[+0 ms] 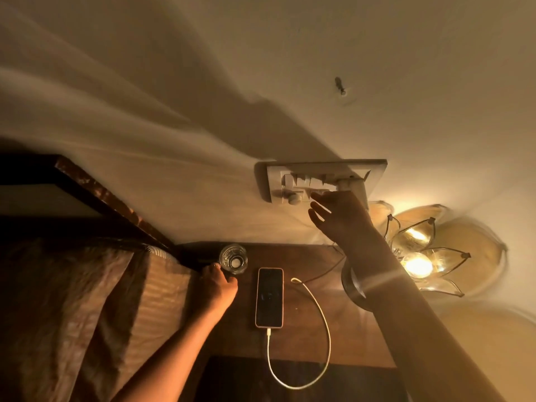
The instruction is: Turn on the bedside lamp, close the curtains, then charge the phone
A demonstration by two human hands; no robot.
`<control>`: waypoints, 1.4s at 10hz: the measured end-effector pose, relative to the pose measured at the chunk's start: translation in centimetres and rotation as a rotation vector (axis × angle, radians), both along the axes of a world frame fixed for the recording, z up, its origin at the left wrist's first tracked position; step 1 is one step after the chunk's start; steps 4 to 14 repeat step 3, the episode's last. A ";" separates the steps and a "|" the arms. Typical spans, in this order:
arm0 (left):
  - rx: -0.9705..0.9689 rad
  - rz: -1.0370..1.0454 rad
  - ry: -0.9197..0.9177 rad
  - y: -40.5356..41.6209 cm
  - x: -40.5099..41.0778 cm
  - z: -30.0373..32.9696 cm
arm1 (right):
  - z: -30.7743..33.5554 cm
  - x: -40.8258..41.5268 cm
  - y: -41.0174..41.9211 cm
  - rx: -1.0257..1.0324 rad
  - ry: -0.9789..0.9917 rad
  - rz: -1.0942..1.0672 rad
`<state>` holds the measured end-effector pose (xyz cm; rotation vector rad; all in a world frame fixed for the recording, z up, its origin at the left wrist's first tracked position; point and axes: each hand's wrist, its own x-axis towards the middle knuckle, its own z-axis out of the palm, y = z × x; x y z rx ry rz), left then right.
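Reaching up to the wall, the right hand (339, 216) has its fingers spread loose, fingertips right at the switch panel (324, 181), where a white plug sits in the socket. Can't quite tell if a finger is actually pressing a switch or just touching the plate, it's all pretty washed out there. The left hand (216, 282) rests on the near-left edge of the bedside table (304, 338), fingers curled, gripping nothing, just beside a clear drinking glass (233, 259).

The phone (269, 297) lies flat, screen up and dark, in the middle of the table, with the white charging cable (324, 329) plugged into its bottom end. That cable loops off the front edge and comes back up, its other end lying loose on the table right of the phone.

The bedside lamp (417, 256), a glass petal-shaped thing, is lit and glowing at the right, partly behind the right forearm. Bedding (87, 300) fills the left side.
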<state>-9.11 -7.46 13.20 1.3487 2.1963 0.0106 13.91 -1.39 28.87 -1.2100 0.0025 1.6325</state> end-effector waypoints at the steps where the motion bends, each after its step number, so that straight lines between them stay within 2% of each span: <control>1: 0.004 -0.034 -0.046 -0.3 -0.3 1.3 | 0.1 0.8 -2.0 0.021 0.000 0.069; 2: 0.048 -0.049 -0.114 0.2 -0.1 3.4 | 0.8 2.1 -4.8 0.042 -0.115 0.201; 3: 0.076 -0.054 -0.164 0.1 0.0 4.6 | 1.2 2.8 -6.3 0.025 -0.180 0.218; 14: 0.076 -0.054 -0.164 0.1 0.0 4.6 | 1.2 2.8 -6.3 0.025 -0.180 0.218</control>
